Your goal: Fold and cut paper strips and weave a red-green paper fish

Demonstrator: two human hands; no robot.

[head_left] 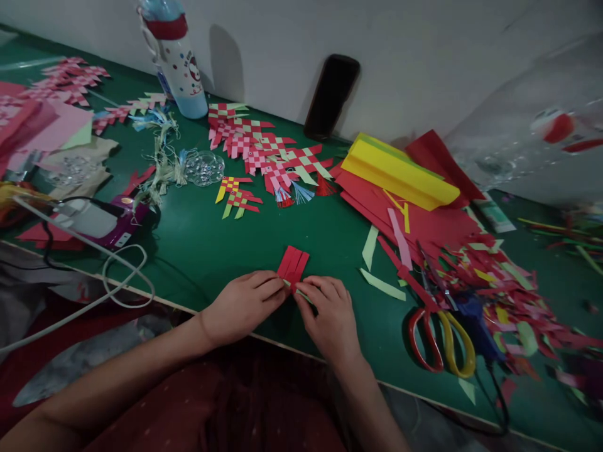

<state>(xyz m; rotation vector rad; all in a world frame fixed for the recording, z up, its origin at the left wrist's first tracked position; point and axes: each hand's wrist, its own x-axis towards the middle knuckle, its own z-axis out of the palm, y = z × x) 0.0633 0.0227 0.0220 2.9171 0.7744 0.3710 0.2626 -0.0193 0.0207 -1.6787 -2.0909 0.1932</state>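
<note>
My left hand [245, 304] and my right hand [330, 317] meet near the front edge of the green table [198, 245]. Both pinch the near end of a small bundle of red paper strips [293, 263] that lies flat and points away from me. A pale green strip [301, 294] shows between my fingertips under the red ones. Fingers of both hands are curled and pressed together on the paper.
Red-and-yellow scissors [440, 339] lie to the right amid paper scraps [509, 295]. Yellow folded paper [396, 172] and red sheets [424, 220] sit behind them. Woven paper fish [264, 150], a bead tray [204, 167], a bottle [176, 56], a phone [331, 94] and a glue gun [101, 220] with cable stand further off.
</note>
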